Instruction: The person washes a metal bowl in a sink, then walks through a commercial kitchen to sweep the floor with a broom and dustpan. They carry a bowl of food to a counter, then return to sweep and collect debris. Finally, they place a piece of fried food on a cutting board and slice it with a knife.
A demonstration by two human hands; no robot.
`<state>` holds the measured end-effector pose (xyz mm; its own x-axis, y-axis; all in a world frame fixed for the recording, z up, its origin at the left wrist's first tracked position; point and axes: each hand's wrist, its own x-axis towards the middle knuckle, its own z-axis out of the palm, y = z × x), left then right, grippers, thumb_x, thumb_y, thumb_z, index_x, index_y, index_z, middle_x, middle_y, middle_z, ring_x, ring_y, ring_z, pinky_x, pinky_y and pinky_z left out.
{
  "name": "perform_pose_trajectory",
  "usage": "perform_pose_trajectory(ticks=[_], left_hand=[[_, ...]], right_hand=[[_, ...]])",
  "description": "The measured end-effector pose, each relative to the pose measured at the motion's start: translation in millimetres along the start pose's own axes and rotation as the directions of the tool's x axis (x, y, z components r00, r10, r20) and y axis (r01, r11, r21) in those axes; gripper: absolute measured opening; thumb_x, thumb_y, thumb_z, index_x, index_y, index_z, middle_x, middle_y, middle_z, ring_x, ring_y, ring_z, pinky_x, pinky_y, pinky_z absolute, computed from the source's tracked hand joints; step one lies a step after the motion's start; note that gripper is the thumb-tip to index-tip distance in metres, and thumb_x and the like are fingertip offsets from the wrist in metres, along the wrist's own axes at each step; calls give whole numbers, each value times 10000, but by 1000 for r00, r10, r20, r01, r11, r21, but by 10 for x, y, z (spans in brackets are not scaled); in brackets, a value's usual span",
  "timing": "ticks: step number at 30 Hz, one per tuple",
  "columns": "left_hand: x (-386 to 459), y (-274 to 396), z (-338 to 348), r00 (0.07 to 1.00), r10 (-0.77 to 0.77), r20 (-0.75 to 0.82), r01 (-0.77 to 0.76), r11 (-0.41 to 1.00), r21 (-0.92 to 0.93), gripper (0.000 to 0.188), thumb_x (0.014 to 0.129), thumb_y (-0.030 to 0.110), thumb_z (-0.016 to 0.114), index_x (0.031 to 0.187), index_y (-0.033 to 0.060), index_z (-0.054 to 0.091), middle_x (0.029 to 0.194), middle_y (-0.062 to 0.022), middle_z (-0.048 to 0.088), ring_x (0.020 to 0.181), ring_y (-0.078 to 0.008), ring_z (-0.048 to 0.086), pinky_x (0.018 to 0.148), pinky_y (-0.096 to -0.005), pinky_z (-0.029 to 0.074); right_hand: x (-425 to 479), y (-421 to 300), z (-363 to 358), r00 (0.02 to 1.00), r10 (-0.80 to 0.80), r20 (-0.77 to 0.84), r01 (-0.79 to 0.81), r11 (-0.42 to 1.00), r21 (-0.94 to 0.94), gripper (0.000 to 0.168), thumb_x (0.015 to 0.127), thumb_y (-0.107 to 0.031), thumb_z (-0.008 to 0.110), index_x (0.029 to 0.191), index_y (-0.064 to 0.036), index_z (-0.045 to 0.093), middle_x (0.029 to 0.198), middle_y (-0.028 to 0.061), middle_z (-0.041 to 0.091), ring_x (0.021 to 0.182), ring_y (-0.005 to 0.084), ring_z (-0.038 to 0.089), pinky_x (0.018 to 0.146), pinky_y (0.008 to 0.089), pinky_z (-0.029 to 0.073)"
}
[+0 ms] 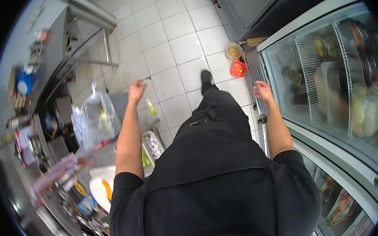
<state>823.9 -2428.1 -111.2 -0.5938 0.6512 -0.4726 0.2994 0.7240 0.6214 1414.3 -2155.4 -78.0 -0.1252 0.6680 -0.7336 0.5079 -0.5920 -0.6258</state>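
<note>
My left hand hangs in the air with its fingers loosely bent and nothing in it. Near it are a small green leafy vegetable and a container lined with a clear plastic bag. A metal pan of small white round pieces is below my left hand in the picture, beside some green vegetables. My right hand, holding nothing, has its fingers apart by the glass door of a refrigerator. Whether it touches the door is unclear.
White floor tiles stretch ahead. A red plastic container and a pale bucket stand on the floor by the refrigerator. At left are a steel work table and a cluttered counter with a white bowl.
</note>
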Motion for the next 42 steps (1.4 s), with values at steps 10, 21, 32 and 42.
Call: perform_pose_trajectory(ticks=[10, 21, 32, 42], left_hand=[[2266, 1653, 288, 895, 111, 432, -233, 942, 241, 422, 811, 216, 706, 1179, 28, 623, 847, -138, 697, 704, -185, 646, 644, -318, 518], [3888, 2204, 190, 691, -162, 704, -174, 909, 380, 240, 869, 226, 639, 1041, 58, 635, 710, -37, 611, 555, -155, 569, 448, -324, 456], [5318, 5084, 219, 673, 193, 714, -479, 850, 222, 252, 917, 177, 579, 1130, 45, 601, 845, -46, 646, 632, -132, 602, 492, -254, 451], [5303, 5144, 345, 671, 253, 697, -681, 581, 445, 444, 842, 338, 691, 1169, 42, 643, 894, -207, 704, 835, -262, 686, 772, -355, 535]], right_hand=[[1588, -1581, 445, 992, -31, -123, 50, 986, 157, 482, 874, -173, 585, 1325, -43, 474, 1033, 67, 643, 874, 170, 641, 719, 317, 524], [1523, -3006, -320, 677, 148, -720, 433, 711, 554, 602, 935, -250, 562, 1430, -7, 321, 1223, 124, 546, 987, 179, 579, 786, 341, 523], [1773, -3628, -2113, 72, 379, -923, 893, 388, 229, 809, 953, -658, 224, 1378, 6, 407, 1379, 170, 461, 1261, 284, 447, 1068, 371, 327], [2819, -3515, -3448, 524, 38, -851, 832, 193, 521, 437, 957, -468, 488, 953, -58, 641, 698, 69, 623, 532, 141, 576, 491, 298, 470]])
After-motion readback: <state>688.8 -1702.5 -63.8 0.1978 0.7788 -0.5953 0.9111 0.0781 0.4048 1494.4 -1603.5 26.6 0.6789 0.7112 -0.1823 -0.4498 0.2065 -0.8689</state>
